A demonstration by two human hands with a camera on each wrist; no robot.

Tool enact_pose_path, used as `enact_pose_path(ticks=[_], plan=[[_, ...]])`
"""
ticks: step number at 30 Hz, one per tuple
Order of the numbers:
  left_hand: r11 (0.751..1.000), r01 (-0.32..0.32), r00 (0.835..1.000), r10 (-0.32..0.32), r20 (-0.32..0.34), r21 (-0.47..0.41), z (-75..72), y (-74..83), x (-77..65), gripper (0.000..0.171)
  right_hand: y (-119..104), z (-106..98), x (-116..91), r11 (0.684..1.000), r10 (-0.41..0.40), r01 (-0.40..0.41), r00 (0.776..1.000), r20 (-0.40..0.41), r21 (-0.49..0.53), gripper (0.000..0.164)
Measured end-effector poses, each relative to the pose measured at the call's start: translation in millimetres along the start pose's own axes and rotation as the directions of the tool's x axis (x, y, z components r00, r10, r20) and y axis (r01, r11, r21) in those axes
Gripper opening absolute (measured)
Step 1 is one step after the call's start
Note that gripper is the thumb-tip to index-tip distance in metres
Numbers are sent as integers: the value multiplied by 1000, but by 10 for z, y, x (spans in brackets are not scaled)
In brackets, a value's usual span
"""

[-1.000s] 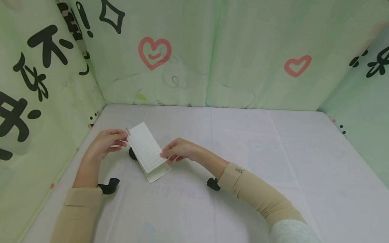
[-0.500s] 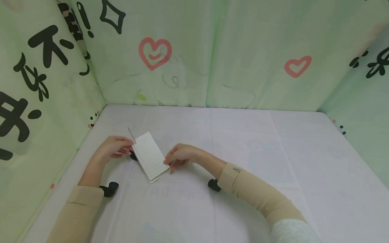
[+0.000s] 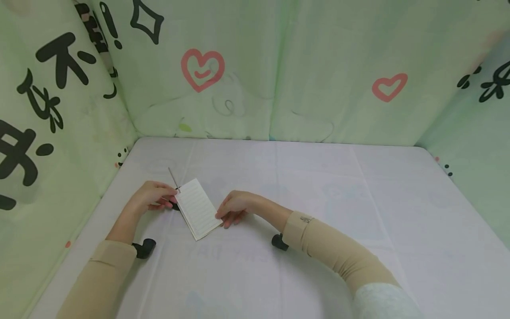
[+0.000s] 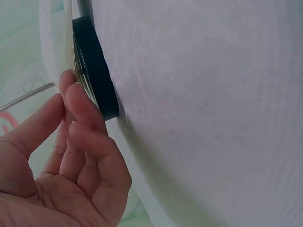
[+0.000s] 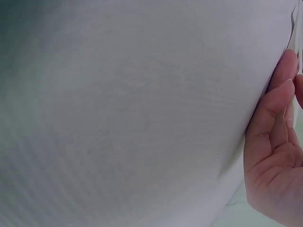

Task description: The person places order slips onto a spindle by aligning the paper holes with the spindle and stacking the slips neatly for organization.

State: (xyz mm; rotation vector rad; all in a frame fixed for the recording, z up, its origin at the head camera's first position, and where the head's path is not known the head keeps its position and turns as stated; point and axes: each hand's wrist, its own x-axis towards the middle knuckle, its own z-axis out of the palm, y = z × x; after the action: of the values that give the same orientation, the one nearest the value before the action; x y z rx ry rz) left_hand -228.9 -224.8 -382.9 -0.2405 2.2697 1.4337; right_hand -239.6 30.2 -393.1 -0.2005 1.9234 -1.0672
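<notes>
A small lined notepad (image 3: 198,208) lies at a slant left of the middle of the white table. My left hand (image 3: 155,195) pinches its upper left edge between thumb and fingers. On the opposite side, my right hand (image 3: 234,208) pinches the lower right edge, its fingertips low at the table. A thin grey rod (image 3: 174,178) sticks out past the pad's upper left corner. In the left wrist view, this rod (image 4: 28,96) points away near my thumb tip, and a dark round disc (image 4: 97,71) shows under the pad, mostly hidden from above.
The white tablecloth (image 3: 338,230) covers the table. Green printed curtains (image 3: 247,79) stand along its back and sides. A black fitting (image 3: 145,249) sits at the left wrist, another black fitting (image 3: 280,242) at the right.
Both hands have come down and slightly right with the notepad. Its upper part has lowered onto the leaf beneath, closing the gap at the near end. More of the rod shows.
</notes>
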Motion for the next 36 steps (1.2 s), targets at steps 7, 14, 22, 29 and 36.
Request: enact_pose_path(ticks=[7,14,22,29,36], plan=[[1000,6,1000,-6,6,-20,24,-23,32,21,-1,18,21,999,5,-5,1000,-15,-44,9],[1000,5,1000,-5,-10,14,46,-25,52,21,8,29,17,999,8,-9,1000,-26,-54,8],[999,9,1000,-8,-13,38,57,-23,81,21,10,27,3,998,13,-15,999,-34,-61,8],[998,17,1000,-17,-4,65,50,-6,67,32,11,17,-3,999,5,-6,1000,-27,-47,7],[998,2,999,-5,35,60,0,3,-11,39,39,-35,-132,998,-26,26,1000,14,-48,14]])
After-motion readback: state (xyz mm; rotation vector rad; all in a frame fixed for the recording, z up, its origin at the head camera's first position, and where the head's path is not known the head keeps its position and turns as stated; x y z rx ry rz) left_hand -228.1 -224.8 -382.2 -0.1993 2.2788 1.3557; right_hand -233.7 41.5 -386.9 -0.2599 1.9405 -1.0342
